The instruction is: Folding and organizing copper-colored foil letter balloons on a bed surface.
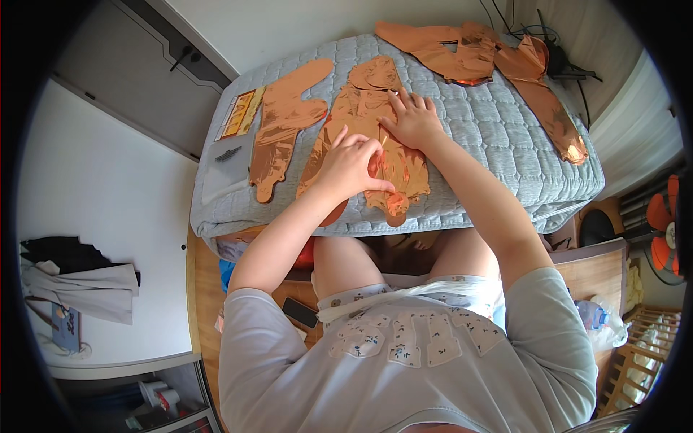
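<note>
A flat copper-coloured foil balloon (pixel 367 108) lies wrinkled on the grey quilted mattress (pixel 469 155) in front of me. My left hand (pixel 352 167) rests on its near part, thumb and index finger curved and apart over the shiny foil. Beside them is a small pale strip, too small to name. My right hand (pixel 414 121) lies flat with spread fingers on the balloon's right side. To the left is another flat foil balloon (pixel 289 119), with a rounded tab at its near end.
More copper foil balloons (pixel 440 54) lie at the mattress's far right. A yellow card packet (pixel 242 112) and a clear plastic bag (pixel 227 162) are at the left. A phone (pixel 299 312) is on the floor; an orange-bladed fan (pixel 660 224) stands right. Black cables (pixel 552 54) hang behind.
</note>
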Tool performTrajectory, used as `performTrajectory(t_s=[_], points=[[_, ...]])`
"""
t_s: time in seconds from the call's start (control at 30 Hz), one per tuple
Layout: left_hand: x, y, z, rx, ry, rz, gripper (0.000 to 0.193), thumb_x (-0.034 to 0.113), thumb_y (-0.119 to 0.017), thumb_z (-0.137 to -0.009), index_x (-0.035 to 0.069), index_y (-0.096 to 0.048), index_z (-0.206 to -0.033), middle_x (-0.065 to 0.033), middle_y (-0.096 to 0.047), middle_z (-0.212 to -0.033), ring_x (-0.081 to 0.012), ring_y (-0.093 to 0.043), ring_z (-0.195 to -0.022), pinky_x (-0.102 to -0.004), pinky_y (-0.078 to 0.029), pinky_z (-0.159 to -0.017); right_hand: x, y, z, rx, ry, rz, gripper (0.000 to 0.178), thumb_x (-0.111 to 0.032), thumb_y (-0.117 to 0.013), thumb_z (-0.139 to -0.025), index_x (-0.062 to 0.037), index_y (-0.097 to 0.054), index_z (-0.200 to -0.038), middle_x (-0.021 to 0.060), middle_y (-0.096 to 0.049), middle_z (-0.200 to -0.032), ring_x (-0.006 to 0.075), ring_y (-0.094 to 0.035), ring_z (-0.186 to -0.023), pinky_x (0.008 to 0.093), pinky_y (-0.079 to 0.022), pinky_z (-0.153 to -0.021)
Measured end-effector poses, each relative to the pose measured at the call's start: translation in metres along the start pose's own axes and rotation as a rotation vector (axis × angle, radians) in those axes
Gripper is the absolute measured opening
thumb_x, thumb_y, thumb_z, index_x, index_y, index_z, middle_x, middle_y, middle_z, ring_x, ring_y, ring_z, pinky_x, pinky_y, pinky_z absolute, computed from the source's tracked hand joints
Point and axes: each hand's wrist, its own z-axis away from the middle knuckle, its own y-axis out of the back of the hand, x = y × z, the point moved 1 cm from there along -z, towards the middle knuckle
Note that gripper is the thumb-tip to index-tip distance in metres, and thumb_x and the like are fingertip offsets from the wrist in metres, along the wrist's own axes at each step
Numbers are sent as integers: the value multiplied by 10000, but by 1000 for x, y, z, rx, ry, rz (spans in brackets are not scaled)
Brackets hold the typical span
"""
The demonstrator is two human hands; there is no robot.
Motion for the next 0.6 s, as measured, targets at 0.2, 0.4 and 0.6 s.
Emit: performTrajectory(t_s=[0.2, 0.4, 0.6], points=[[-1, 1, -7, -56, 0, -26, 801, 672, -877, -583, 98, -570, -1050, -111, -642, -1118, -295, -547, -1243, -610, -249, -1212, 3, 1, -1, 7, -2, -5, 830, -683, -352, -1002, -141, -264, -1624, 144, -280, -1665, 332, -273, -1517, 540, -166, -1237], [-9, -7, -8, -144, 2, -35, 912, 710, -856, -590, 58, -521, -1133, -159, -574, -1291, -331, -425, -1385, -641, -203, -1217, -1, 1, 4, -9, -18, -18, 875, -734, -363, -977, -145, -275, -1618, 126, -269, -1673, 315, -270, -1525, 526, -179, -1241], [-21, -18, -9, -184, 24, 46, 1108, 696, -878, -572, 23, -428, -1329, -172, -514, -1392, -357, -356, -1441, -659, -152, -1221, 1, -3, 3, 69, 5, -33, 911, -771, -374, -951, -141, -307, -1607, 122, -307, -1655, 309, -305, -1507, 522, -198, -1230]])
